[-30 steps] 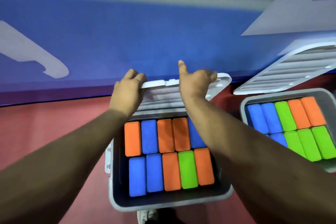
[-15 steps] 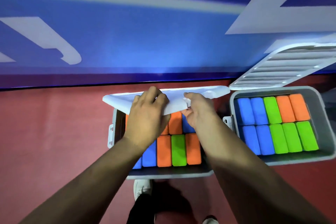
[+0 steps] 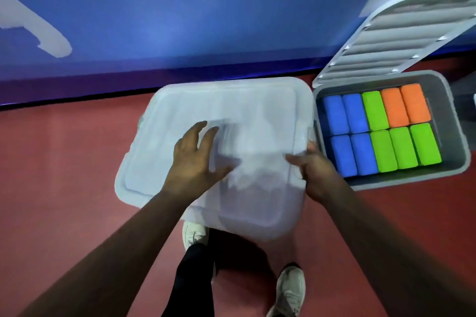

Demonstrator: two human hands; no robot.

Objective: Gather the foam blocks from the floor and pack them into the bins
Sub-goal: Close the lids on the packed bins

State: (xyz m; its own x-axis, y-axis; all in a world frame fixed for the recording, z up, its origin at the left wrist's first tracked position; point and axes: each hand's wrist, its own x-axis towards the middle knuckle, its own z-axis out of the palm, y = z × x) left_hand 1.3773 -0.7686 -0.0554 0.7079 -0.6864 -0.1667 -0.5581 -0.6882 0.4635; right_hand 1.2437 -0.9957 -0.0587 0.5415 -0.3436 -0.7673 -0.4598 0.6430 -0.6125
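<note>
Ten foam blocks [image 3: 381, 131] fill an open grey bin [image 3: 456, 136] on the red floor [image 3: 64, 162]. The far row is two blue, one green and two orange; the near row is two blue and three green. The bin's ribbed lid [image 3: 386, 41] is tilted up behind it against a blue wall [image 3: 180, 20]. Just left of the bin a white lid [image 3: 231, 116] lies flat, hiding what is under it. The left hand [image 3: 194, 162] rests palm-down on this lid with fingers spread. The right hand [image 3: 315, 167] grips the lid's right edge, thumb on top and fingers curled round the rim. Below are the person's pale shoes [image 3: 291, 288] and a dark trouser leg.
</note>
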